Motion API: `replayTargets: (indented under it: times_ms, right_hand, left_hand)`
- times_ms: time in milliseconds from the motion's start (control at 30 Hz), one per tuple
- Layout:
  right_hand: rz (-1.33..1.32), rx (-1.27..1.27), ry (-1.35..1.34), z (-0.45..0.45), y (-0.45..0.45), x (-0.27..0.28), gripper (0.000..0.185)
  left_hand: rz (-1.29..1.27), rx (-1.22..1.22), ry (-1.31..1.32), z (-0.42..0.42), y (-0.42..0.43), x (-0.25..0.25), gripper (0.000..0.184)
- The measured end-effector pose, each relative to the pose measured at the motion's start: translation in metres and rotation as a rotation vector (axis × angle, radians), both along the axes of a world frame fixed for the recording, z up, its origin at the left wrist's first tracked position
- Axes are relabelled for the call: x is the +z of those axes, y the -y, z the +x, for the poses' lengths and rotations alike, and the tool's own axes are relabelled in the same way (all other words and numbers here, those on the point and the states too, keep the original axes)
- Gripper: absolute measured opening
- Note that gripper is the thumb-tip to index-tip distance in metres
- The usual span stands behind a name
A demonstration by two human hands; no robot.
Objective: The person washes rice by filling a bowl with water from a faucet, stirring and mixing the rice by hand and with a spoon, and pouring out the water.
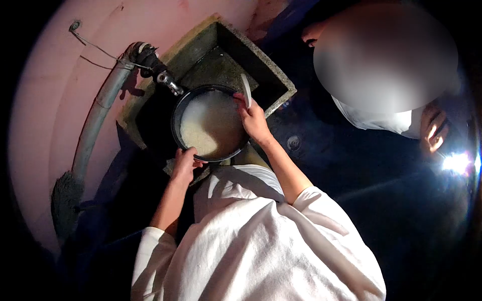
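A round dark pot (176,120) is held over the sink, close under the tap (169,82). Cloudy whitish water fills it, with pale grains that look like rice (201,138) along the lower left. My left hand (186,163) grips the pot's rim at the lower left, thumb on top. On the opposite side, my right hand (253,119) is closed on the rim at the upper right. A slim white flat piece (246,90) sticks up at the right fingers; its kind and whether it is held with the pot, I cannot tell.
A rough concrete sink (283,98) stands against the pink wall (45,125). A grey pipe (98,108) runs up to the tap, with a wire (95,46) tied to it. Another person (371,118) is at the right, a hand (433,128) near a bright light (457,163).
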State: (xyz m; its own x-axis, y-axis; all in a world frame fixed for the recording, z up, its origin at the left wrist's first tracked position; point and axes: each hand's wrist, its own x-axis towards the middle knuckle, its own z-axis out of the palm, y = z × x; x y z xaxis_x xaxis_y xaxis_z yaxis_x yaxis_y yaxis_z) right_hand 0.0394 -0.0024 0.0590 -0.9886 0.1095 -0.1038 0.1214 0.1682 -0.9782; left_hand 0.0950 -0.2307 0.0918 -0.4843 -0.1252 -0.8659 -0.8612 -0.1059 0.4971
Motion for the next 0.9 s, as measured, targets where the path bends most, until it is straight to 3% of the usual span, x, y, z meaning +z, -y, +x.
replayTargets:
  times_ms: [67,133,233,367,567,900]
  right_hand:
    - [-0.325,-0.051,0.148,0.006,0.003,0.01,0.028]
    - [-0.592,-0.127,0.124,0.011,0.008,0.015,0.025]
    - [-0.753,-0.29,0.272,0.023,0.014,0.008,0.025]
    - [-0.598,-0.193,0.498,0.046,0.033,-0.027,0.028]
    - [-0.743,-0.092,0.637,0.058,0.068,-0.047,0.045]
    - [-0.676,-0.032,0.744,0.067,0.089,-0.037,0.052]
  left_hand:
    - [0.04,-0.054,-0.01,-0.007,0.019,0.004,0.023]
    - [0.025,-0.125,0.045,-0.015,0.039,0.006,0.024]
    - [-0.001,-0.126,0.054,-0.021,0.059,0.014,0.026]
    - [-0.04,-0.14,0.107,-0.032,0.081,0.017,0.028]
    - [-0.119,-0.281,0.182,-0.046,0.103,0.025,0.029]
    - [-0.174,-0.293,0.231,-0.056,0.107,0.041,0.024]
